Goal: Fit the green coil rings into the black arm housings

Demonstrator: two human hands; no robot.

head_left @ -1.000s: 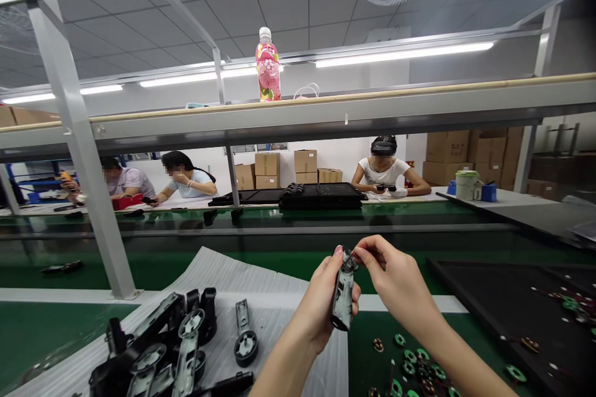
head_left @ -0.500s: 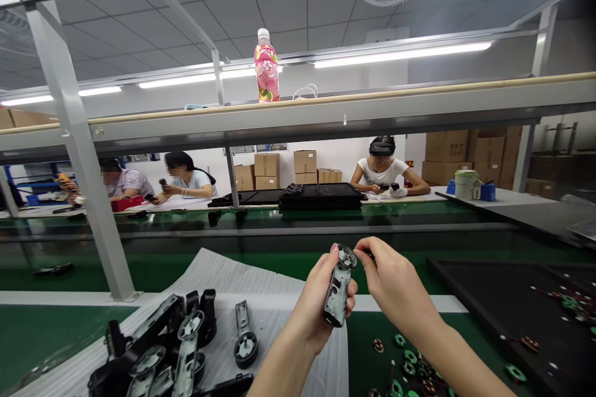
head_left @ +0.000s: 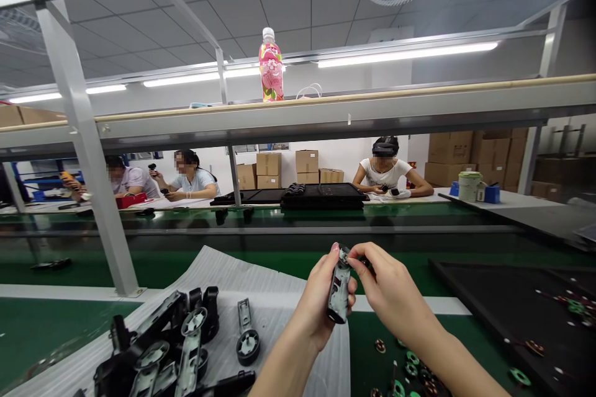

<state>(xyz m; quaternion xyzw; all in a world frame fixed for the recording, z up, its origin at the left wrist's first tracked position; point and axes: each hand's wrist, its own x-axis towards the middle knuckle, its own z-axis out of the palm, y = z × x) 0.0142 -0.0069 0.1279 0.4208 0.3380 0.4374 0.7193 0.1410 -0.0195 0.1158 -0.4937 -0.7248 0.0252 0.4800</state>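
My left hand (head_left: pixel 319 298) is wrapped round a grey-and-black plastic housing (head_left: pixel 339 294) with a round ring-shaped head, held tilted above the bench. My right hand (head_left: pixel 388 282) pinches at the ring end of that housing; whatever lies between its fingertips is too small to make out. Below and to the left, a similar housing (head_left: pixel 248 335) lies alone on a white foam sheet (head_left: pixel 288 329). Beside it is a heap of more housings and black parts (head_left: pixel 189 341). Under my right forearm, several small green ring-shaped parts (head_left: pixel 412 369) are scattered on the green surface.
A black tray (head_left: pixel 493 304) with wired rings stands at the right. A metal post (head_left: pixel 100 198) rises at the left, and a shelf (head_left: pixel 326 113) carrying a pink bottle (head_left: pixel 270 71) crosses overhead. Across the green belt (head_left: pixel 395 260), several people (head_left: pixel 384 170) sit working.
My right fingertips have moved slightly left, closer over the housing's ring end. My left hand keeps its hold. The whole view has shifted a little; a person across the belt has raised a hand.
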